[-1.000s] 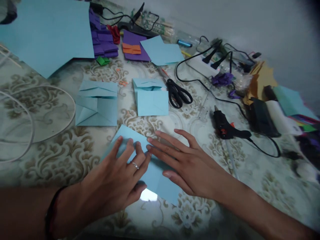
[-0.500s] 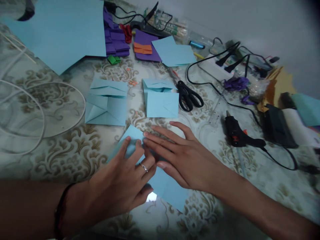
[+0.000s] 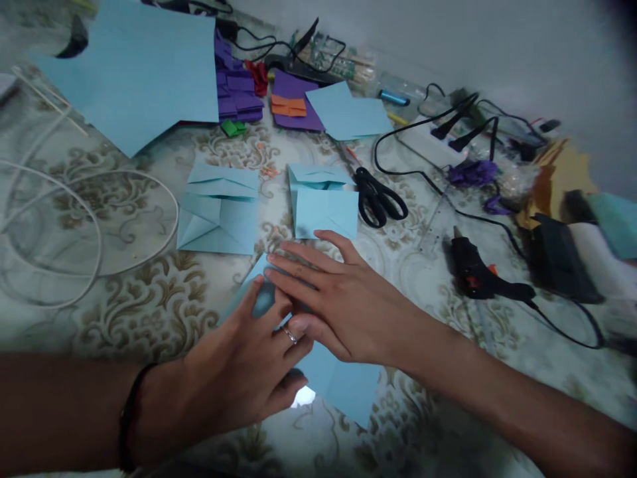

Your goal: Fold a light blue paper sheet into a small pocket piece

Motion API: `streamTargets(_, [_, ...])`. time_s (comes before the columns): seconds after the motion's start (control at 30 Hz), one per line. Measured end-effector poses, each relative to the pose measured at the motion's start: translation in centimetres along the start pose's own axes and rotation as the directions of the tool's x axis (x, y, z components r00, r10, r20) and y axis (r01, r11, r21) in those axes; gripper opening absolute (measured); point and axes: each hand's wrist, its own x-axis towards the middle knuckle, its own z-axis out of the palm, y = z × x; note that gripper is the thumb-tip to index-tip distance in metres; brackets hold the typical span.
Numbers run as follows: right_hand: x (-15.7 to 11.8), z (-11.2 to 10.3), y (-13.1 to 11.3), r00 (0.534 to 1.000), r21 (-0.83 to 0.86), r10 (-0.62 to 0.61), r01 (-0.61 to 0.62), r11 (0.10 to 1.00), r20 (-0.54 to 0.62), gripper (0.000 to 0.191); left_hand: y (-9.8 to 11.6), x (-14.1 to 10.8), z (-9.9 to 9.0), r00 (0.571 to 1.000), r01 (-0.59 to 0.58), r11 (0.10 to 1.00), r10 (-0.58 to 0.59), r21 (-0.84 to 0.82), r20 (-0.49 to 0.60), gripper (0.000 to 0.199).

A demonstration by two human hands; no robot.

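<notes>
A light blue sheet of paper (image 3: 343,385) lies on the table under both my hands, partly folded at its far end. My left hand (image 3: 243,358), with a ring on one finger, presses the sheet with fingers spread and bent. Stretched flat over the upper fold is my right hand (image 3: 343,299); its thumb touches the left fingers near the ring. The hands hide the middle of the sheet. Just beyond them sit two folded blue paper pieces, one on the left (image 3: 219,212) and one on the right (image 3: 326,212).
Black-handled scissors (image 3: 381,199) lie beside the right folded piece. A black glue gun (image 3: 478,269) rests at the right, its cord trailing. A white power strip (image 3: 432,143) stands near the wall. Large blue paper (image 3: 149,66), purple folded pieces (image 3: 239,93) and a coiled white cable (image 3: 94,219) are leftward.
My right hand has slid leftward and away from me along the fold, its thumb now over the left fingers. The left hand keeps pressing the sheet. The view has shifted slightly.
</notes>
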Motion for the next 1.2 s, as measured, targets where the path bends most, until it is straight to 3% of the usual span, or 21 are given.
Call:
streamTargets(0.17, [1.0,0.0,0.3,0.998,0.007,-0.039,0.04,0.999,-0.042,0.056,-0.2,0.1,-0.2,1.0,0.003,1.0,-0.003,0.01,0.017,0.043])
streamTargets(0.3, [0.0,0.1,0.3,1.0,0.005,-0.016,0.016,1.0,-0.012,0.057,-0.2,-0.1,-0.2,1.0,0.016,1.0,-0.016,-0.022,0.002,0.04])
streamTargets(0.67, [-6.8,0.5,-0.5,0.998,-0.092,0.065,-0.063,0.994,0.024,0.062,-0.2,0.0,-0.4,1.0,-0.014,0.996,0.015,0.086,-0.003,0.052])
streamTargets(0.93, [-11.1,2.1,-1.9,0.982,-0.173,0.16,-0.175,0.969,-0.1,0.053,-0.7,0.0,-0.6,1.0,0.006,0.999,-0.007,0.038,0.013,0.059])
streamTargets(1.2, [-15.5,3.5,-3.7,0.933,-0.13,0.284,-0.317,0.939,-0.221,0.039,-2.1,0.1,-1.5,0.999,0.001,1.0,0.0,0.021,-0.039,0.044])
